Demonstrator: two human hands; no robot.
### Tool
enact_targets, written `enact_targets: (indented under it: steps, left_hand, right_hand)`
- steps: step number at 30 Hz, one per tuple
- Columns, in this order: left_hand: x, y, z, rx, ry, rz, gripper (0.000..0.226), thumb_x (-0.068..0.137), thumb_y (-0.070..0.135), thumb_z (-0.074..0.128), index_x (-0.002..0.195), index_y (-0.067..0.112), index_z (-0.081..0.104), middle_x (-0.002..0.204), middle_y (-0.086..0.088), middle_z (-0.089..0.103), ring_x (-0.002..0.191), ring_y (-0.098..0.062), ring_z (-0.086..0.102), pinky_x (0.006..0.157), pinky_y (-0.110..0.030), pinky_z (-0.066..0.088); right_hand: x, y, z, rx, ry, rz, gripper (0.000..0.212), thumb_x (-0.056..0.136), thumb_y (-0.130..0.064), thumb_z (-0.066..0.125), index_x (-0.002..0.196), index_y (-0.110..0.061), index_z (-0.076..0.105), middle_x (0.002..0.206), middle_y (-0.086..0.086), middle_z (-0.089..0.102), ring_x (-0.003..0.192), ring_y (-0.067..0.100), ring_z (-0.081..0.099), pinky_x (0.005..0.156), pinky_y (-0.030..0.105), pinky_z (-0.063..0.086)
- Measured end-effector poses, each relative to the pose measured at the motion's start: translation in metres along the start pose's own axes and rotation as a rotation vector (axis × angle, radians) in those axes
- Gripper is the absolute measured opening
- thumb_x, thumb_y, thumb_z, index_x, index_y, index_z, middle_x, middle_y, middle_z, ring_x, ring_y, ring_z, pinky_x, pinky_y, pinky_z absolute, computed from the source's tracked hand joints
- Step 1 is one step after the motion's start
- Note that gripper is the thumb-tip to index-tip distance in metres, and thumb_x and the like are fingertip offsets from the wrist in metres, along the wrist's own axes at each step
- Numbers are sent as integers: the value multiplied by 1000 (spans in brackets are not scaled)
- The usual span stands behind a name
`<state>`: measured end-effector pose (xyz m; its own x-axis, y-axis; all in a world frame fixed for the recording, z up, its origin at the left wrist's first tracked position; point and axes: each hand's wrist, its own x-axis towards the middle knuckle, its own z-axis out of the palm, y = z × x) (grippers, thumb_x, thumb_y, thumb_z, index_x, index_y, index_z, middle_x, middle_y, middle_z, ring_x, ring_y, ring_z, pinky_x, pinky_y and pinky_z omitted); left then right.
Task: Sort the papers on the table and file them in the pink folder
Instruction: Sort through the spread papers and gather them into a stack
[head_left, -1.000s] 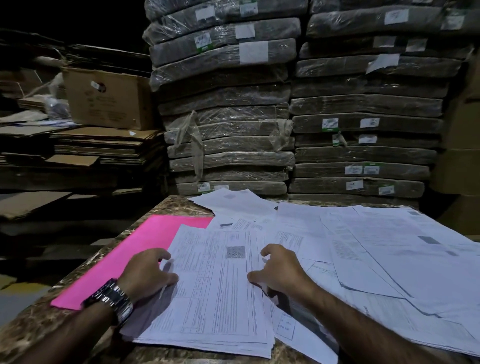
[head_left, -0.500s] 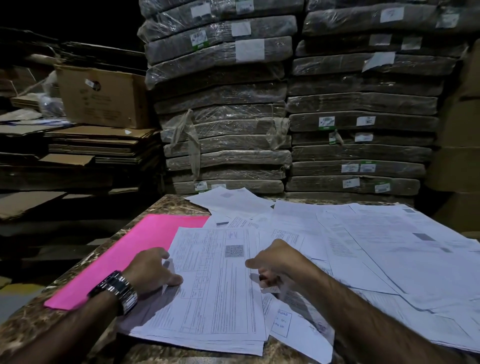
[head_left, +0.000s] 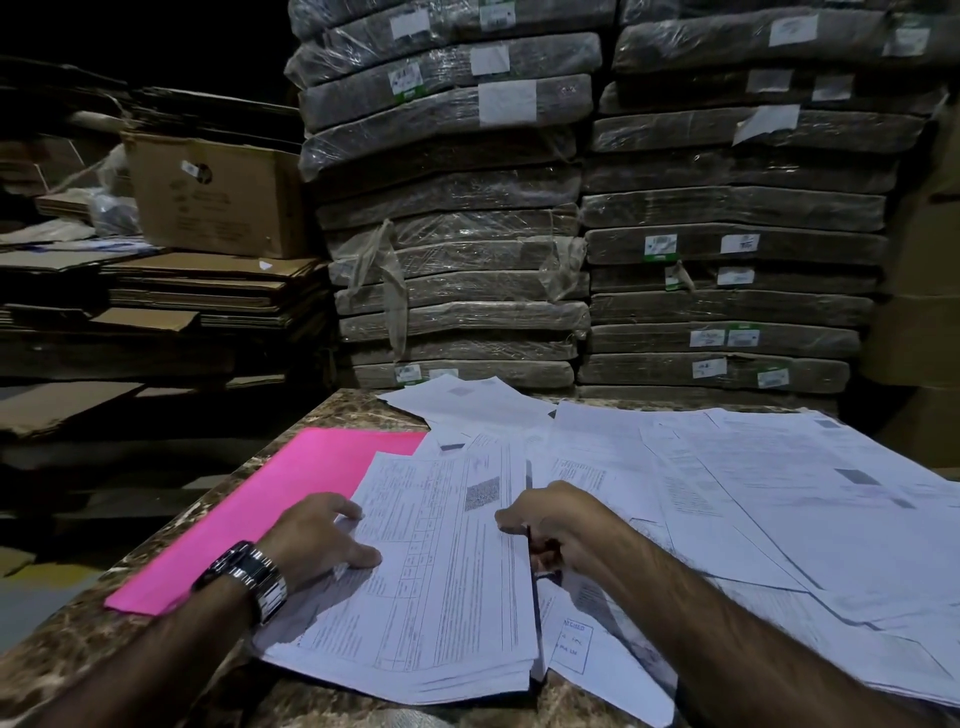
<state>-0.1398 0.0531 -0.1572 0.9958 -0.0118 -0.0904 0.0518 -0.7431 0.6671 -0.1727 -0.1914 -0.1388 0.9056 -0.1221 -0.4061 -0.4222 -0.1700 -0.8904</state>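
Two tall stacks of flat grey-brown bundles wrapped in clear plastic (head_left: 587, 208) fill the background, white labels stuck on many of them. Left of these, a low heap of flattened brown corrugated cardboard (head_left: 171, 296), with one open brown cardboard box (head_left: 213, 200) sitting on top.

Foreground: brown marbled stone table (head_left: 104, 639), edge running diagonally toward the stacks. Right half covered by a loose spread of white printed paper sheets (head_left: 769, 493), overlapping at different angles, several reaching the far edge. Flat pink card folder (head_left: 270, 504) lies closed on the left side of the table, its right edge tucked under the papers.

In front of the wearer, a squared-up pile of white printed forms (head_left: 441, 587), top sheet showing ruled table lines and a small dark square code near its upper right. The pile overlaps the folder's right edge.

Left hand (head_left: 317, 540) rests palm down on the pile's left margin, fingers (head_left: 358, 558) loosely spread and flat on the paper; gripping nothing visible. Silver metal link wristwatch (head_left: 247, 577) on that wrist.

Right hand (head_left: 550, 525) at the pile's right edge, curled nearly closed, knuckles up. Fingers bend down at the edge of the sheets; whether they actually pinch paper cannot be told, since the fingertips are hidden in shadow under the hand. A stamped sheet with a blue rectangular mark (head_left: 571, 649) lies just below that forearm.
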Motion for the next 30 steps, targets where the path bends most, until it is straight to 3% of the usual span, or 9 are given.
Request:
enact_targets:
  steps: [4, 8, 11, 15, 21, 24, 27, 30]
  left_hand:
    - [0, -3, -1, -29, -13, -11, 64, 65, 22, 87, 122, 17, 58, 133, -5, 52, 115, -25, 51, 94, -39, 46]
    - [0, -4, 1, -62, -11, -10, 63, 66, 19, 86, 122, 16, 57, 133, -6, 51, 110, -24, 51, 88, -36, 46]
    - [1, -5, 1, -59, 3, -7, 59, 67, 21, 85, 120, 16, 58, 132, -6, 52, 114, -25, 51, 87, -35, 45]
    - [3, -6, -1, -81, 58, 1, 50, 69, 21, 85, 114, 20, 63, 127, -5, 56, 107, -24, 56, 87, -37, 49]
    - [8, 11, -3, -141, 114, 36, 64, 74, 14, 80, 131, 18, 51, 121, -7, 60, 98, -25, 62, 80, -38, 53]
    - [14, 27, 0, -79, 124, 70, 62, 75, 14, 79, 130, 14, 52, 122, -9, 63, 99, -25, 61, 80, -34, 51]
    - [23, 47, 8, -38, 136, 104, 58, 74, 11, 79, 127, 7, 56, 118, -12, 65, 97, -27, 62, 73, -27, 47]
    - [30, 63, 20, -11, 104, 104, 39, 75, 9, 78, 112, 6, 67, 106, -9, 69, 90, -27, 65, 69, -26, 50]
  right_hand:
    - [-3, 7, 3, 6, 24, -46, 18, 86, 0, 61, 75, -4, 48, 63, 8, 44, 50, 19, 43, 46, 22, 36]
    - [-8, 14, 8, 101, -12, -39, 9, 87, -3, 66, 89, 1, 58, 68, 8, 59, 49, 17, 56, 38, 14, 40]
    - [-2, 21, 13, 139, 22, -69, 19, 84, -2, 69, 101, 4, 61, 82, 13, 66, 59, 22, 62, 44, 18, 46]
    - [2, 25, 16, 179, 69, -121, 12, 81, 3, 70, 90, 2, 62, 82, 12, 64, 70, 27, 62, 60, 28, 49]
    - [-7, 22, 6, 236, 128, -186, 24, 86, 2, 65, 110, -3, 63, 100, 12, 70, 80, 27, 68, 57, 26, 54]
    - [-8, 22, -2, 214, 174, -172, 25, 86, 2, 65, 111, 0, 63, 102, 16, 70, 83, 31, 68, 70, 35, 58]
    - [-7, 23, -14, 161, 182, -113, 30, 83, 0, 68, 110, 5, 57, 106, 25, 68, 85, 35, 69, 75, 39, 55]
    - [-8, 26, -22, 64, 210, -118, 32, 78, -5, 71, 106, 4, 60, 103, 22, 70, 91, 36, 69, 83, 45, 57]
